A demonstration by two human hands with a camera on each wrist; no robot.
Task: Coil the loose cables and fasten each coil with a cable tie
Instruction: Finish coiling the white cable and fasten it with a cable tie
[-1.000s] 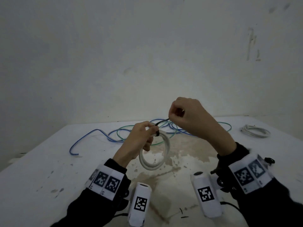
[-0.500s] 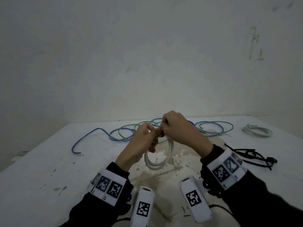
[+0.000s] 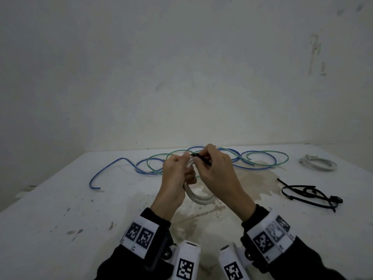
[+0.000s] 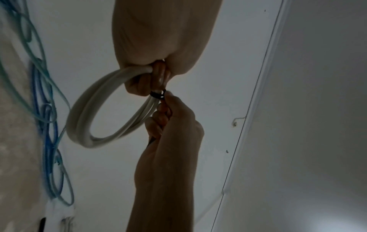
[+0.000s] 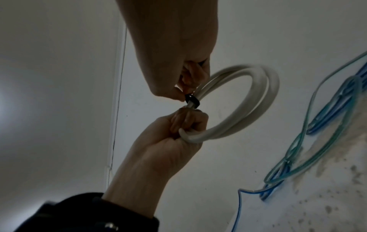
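Observation:
A white cable coil (image 3: 198, 198) (image 4: 89, 116) (image 5: 256, 100) hangs above the table, gripped at its top by my left hand (image 3: 177, 176) (image 4: 158, 47) (image 5: 178, 138). A black cable tie (image 3: 201, 159) (image 4: 157, 95) (image 5: 191, 100) is looped round the coil's strands just beside that grip. My right hand (image 3: 214, 170) (image 4: 170, 122) (image 5: 178, 66) pinches the tie's tail close to the loop. A loose blue cable (image 3: 113, 168) (image 5: 317, 122) and a loose green cable (image 3: 266, 158) (image 5: 298, 150) lie tangled on the table behind the hands.
A second white coil (image 3: 317, 163) lies at the table's far right. A bunch of spare black cable ties (image 3: 308, 195) lies to the right of my hands. The white table (image 3: 60, 219) has a brown stain under the hands, and a wall stands behind it.
My right hand, which was raised and pulling the tie's tail up to the right, has come back down against the left hand and now pinches the tie at the coil.

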